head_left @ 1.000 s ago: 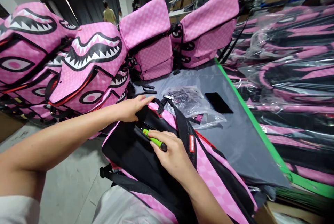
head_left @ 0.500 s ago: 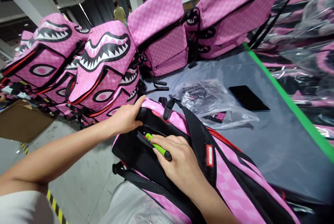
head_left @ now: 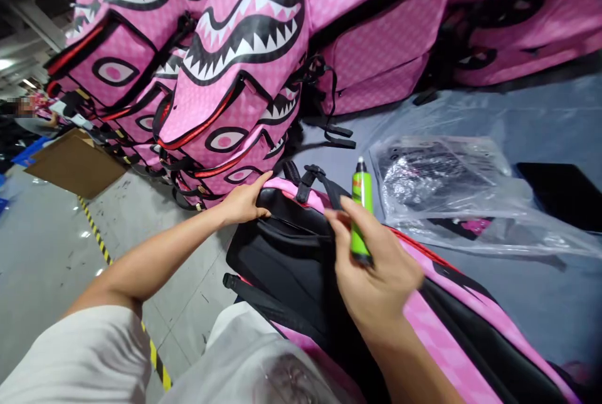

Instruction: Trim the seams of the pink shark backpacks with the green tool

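Observation:
A pink and black backpack (head_left: 277, 266) lies in front of me with its black padded side up. My left hand (head_left: 244, 202) grips the far left corner of its top, with the thumb on the black panel and the fingers along the pink edge. My right hand (head_left: 376, 260) holds a lime-green pen-like tube (head_left: 361, 194) upright over the bag. This tube has black ends and a narrow pale tip pointing up; its exact kind is unclear. Beside the left hand, a black strap with a buckle (head_left: 308, 181) crosses the bag's top edge.
Pink backpacks with shark mouths (head_left: 249, 40) are stacked at the back left, and more pink bags (head_left: 376, 34) stand behind the grey table (head_left: 540, 303). A clear plastic bag (head_left: 446, 184) and a black tablet-like slab (head_left: 559, 194) lie right. Cardboard (head_left: 75, 162) is at the left.
My right hand has lifted the green tube off the black panel and turned it tip up. The left hand still holds the bag's corner. The view has swung down and left.

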`<state>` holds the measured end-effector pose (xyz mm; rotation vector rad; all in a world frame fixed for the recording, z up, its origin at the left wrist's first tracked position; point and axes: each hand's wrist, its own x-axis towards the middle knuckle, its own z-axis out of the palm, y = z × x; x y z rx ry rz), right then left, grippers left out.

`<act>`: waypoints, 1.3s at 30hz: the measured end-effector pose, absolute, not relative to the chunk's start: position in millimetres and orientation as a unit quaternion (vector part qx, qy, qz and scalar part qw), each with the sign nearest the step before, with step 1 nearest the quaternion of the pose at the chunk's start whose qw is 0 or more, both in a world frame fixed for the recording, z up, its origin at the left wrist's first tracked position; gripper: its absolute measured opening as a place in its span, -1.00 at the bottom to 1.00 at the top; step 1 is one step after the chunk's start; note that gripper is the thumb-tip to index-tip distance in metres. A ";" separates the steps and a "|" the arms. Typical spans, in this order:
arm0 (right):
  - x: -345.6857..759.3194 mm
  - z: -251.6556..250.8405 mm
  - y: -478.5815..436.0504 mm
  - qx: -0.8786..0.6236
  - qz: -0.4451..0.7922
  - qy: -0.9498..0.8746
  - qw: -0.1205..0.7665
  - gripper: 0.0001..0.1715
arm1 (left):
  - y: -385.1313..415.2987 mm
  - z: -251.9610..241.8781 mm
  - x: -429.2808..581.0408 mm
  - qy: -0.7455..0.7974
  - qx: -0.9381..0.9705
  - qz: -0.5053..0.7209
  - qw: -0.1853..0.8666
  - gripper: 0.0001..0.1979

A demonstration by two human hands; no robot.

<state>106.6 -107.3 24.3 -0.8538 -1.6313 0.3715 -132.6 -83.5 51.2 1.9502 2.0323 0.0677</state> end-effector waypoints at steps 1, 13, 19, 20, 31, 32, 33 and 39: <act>98.2 27.4 -98.5 -0.378 0.115 -0.739 0.546 -0.39 | -80.7 49.8 -133.4 0.706 0.689 0.024 0.160 0.02; -3.3 2.7 -39.5 -0.381 -0.023 -0.909 0.167 -0.19 | -61.7 28.6 -156.8 0.691 0.690 -0.003 0.216 0.09; -3.7 -1.6 -33.6 -0.412 -0.002 -0.894 0.174 -0.22 | -49.0 32.4 -145.5 0.710 0.663 -0.101 0.216 0.21; -3.8 -2.4 -32.7 -0.415 0.000 -0.893 0.174 -0.22 | -47.0 32.3 -143.8 0.712 0.662 -0.113 0.205 0.18; -1.4 -3.5 -29.9 -0.415 0.040 -0.889 0.189 -0.23 | -40.1 20.1 -166.0 0.637 0.716 0.013 0.285 -0.06; -1.5 -3.4 -29.9 -0.415 0.041 -0.889 0.190 -0.26 | -39.8 18.5 -167.9 0.629 0.717 0.029 0.298 -0.06; -1.5 -3.2 -29.7 -0.416 0.043 -0.888 0.190 -0.29 | -39.8 16.5 -169.6 0.624 0.716 0.042 0.311 -0.05; 0.9 -2.1 -26.8 -0.416 0.063 -0.886 0.193 -0.40 | -47.9 3.2 -177.9 0.652 0.663 0.113 0.349 -0.03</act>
